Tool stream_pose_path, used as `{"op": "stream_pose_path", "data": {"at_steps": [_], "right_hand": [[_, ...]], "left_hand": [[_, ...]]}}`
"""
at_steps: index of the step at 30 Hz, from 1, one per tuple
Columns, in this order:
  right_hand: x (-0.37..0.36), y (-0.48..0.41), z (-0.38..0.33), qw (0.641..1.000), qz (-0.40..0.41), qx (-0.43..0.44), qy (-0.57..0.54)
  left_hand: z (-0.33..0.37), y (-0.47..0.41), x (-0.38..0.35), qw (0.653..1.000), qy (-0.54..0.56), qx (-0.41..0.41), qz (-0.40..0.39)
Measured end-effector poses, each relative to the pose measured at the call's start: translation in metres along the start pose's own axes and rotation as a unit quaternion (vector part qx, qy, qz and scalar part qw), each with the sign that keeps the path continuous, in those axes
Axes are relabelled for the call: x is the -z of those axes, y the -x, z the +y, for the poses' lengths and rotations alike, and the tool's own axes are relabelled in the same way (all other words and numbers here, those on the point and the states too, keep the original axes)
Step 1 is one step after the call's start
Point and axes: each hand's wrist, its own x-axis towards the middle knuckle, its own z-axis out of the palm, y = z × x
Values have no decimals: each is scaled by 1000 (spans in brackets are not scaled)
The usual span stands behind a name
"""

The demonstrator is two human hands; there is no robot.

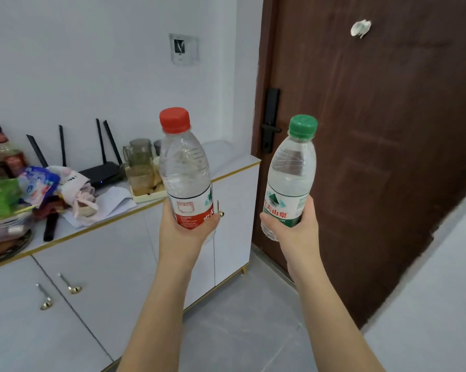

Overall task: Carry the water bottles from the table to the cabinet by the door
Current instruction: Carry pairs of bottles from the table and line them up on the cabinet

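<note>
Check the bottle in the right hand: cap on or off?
On. The green cap sits on the neck of the bottle, which the right hand grips low down. How tightly, cannot tell.

Two bare forearms reaching forward, side by side; left hand (184, 232) gripping a red-capped bottle (183, 167) low down, cap above the fingers; right hand (293, 232) wrapped round the lower part of a green-capped bottle (291, 170)

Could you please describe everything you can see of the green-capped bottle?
The green-capped bottle is clear ribbed plastic with a closed green screw cap and a white-and-green label bearing red characters. Its top leans slightly right. The right hand grips its lower half, holding it in the air before the brown door.
</note>
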Motion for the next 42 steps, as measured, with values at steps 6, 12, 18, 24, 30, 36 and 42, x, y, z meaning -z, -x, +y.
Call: {"op": "stream_pose_path", "data": {"at_steps": [6,12,18,24,30,36,42], "right_hand": [[-9,-84,42,1000,-5,-22,6],[-40,-184,84,999,-12,-32,13],[-82,-295,115,999,-6,-34,22],[-105,-366,157,998,-16,-61,18],[-129,-448,209,995,-55,-75,24],[-150,-535,263,986,-142,-77,40],[-172,-594,313,970,-216,-98,50]], "left_hand": [[-39,-75,-45,1000,2,6,-8],[-68,-177,-86,999,1,-19,-26],[-90,-299,-123,999,-20,-22,-20],[-127,-368,-144,998,-63,7,-7],[-179,-435,-167,995,-91,42,28],[-223,-491,-205,986,-111,68,107],[-258,-526,-228,970,-137,106,172]]}}
